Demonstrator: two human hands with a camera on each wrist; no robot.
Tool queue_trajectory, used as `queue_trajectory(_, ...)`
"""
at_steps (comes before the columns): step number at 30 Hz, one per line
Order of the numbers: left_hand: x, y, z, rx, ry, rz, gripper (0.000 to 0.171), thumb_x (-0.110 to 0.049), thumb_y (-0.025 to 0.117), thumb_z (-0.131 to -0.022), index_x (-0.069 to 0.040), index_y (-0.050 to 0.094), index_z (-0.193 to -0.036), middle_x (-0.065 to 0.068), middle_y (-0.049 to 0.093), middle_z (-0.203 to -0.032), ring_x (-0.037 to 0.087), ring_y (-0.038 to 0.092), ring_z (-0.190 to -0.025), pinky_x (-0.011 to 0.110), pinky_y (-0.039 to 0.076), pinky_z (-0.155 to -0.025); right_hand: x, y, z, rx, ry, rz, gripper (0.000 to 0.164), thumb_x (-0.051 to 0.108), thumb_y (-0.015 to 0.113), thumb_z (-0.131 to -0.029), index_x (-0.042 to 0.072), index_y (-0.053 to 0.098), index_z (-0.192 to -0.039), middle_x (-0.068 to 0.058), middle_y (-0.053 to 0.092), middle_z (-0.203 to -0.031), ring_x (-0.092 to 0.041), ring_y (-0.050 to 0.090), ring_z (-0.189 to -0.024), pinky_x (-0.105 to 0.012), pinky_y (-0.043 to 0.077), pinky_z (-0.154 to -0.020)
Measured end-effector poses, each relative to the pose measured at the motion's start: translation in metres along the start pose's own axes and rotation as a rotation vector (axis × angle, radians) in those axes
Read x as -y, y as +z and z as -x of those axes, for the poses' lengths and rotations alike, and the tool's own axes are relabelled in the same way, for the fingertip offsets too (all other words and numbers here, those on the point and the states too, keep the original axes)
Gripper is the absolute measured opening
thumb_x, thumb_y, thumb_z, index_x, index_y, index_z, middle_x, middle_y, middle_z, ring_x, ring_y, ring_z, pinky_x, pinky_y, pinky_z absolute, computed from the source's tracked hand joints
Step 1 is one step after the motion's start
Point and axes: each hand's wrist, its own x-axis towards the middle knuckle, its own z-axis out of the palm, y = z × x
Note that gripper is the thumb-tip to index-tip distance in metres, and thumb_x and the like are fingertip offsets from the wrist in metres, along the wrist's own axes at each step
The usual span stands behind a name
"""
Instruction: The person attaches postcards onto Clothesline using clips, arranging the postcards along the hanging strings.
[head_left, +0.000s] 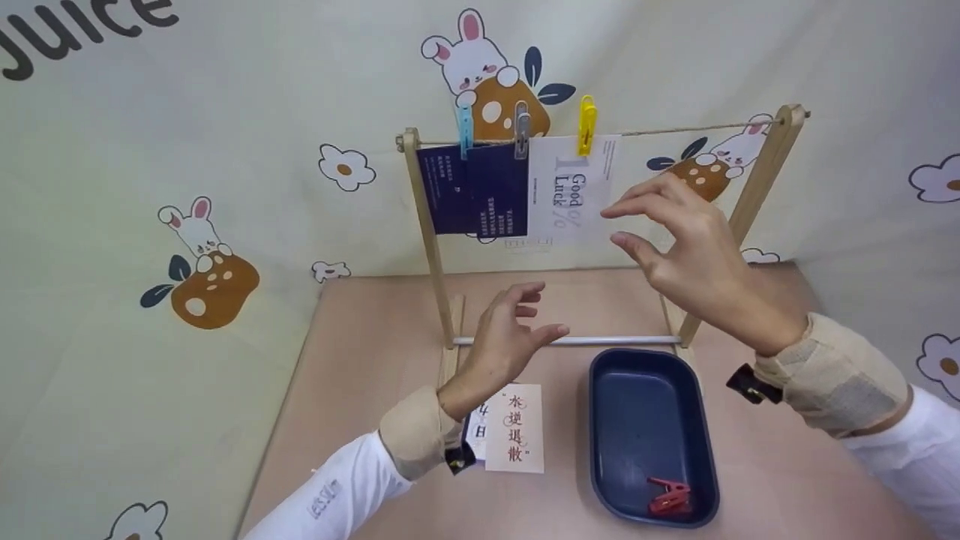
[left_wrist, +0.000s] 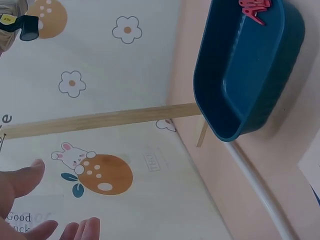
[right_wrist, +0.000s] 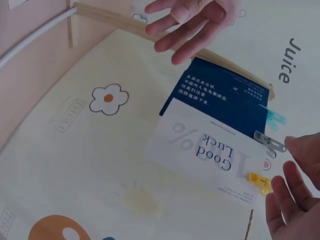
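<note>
My right hand (head_left: 690,255) is raised just right of a white "Good Luck" card (head_left: 570,191), its thumb and fingers apart and nothing between them. That card hangs from a string (head_left: 694,128) under a yellow clothespin (head_left: 587,126). Beside it hang dark blue cards (head_left: 499,195), with a light blue clothespin (head_left: 466,131) and a grey clothespin (head_left: 521,130) along their top. Lower down, my left hand (head_left: 506,334) is held in front of the frame with loosely bent fingers, holding nothing. In the right wrist view the white card (right_wrist: 195,150) overlaps the dark blue one.
The string runs between two wooden posts (head_left: 761,180), joined low down by a white rod (head_left: 622,340). In front stands a dark blue tray (head_left: 637,420) with a red clothespin (head_left: 667,496) inside. Cards with Chinese writing (head_left: 517,427) lie on the table left of the tray.
</note>
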Motion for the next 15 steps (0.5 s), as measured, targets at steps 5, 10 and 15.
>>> queue_trajectory(5,0.011,0.003,0.012,0.047,0.079,-0.127,0.057,-0.026,0.074,-0.076,-0.012,0.051,-0.126,0.007,0.053,-0.122,0.021,0.053,-0.109,0.029,0.048,-0.088,0.003,0.008,0.02,0.039,-0.012,0.026,0.026,-0.003,0.069,-0.076,0.009,0.069,-0.099,-0.004,0.06,-0.103,-0.016,0.056,-0.1,-0.024,0.044,-0.087)
queue_trajectory(10,0.027,0.013,0.024,0.118,0.143,-0.285,0.056,-0.027,0.072,-0.078,-0.01,0.051,-0.127,0.007,0.052,-0.121,0.019,0.053,-0.111,0.032,0.046,-0.093,0.002,0.021,0.045,0.1,-0.042,0.024,0.026,-0.003,0.069,-0.076,0.009,0.068,-0.099,-0.003,0.059,-0.105,-0.015,0.054,-0.103,-0.02,0.042,-0.087)
queue_trajectory(15,0.039,0.023,0.032,0.11,0.161,-0.331,0.058,-0.029,0.072,-0.078,-0.012,0.049,-0.129,0.006,0.051,-0.122,0.017,0.052,-0.113,0.033,0.046,-0.094,0.001,0.034,0.064,0.105,-0.096,0.033,0.031,-0.005,0.072,-0.072,0.01,0.068,-0.099,-0.002,0.059,-0.106,-0.016,0.053,-0.103,-0.026,0.043,-0.087)
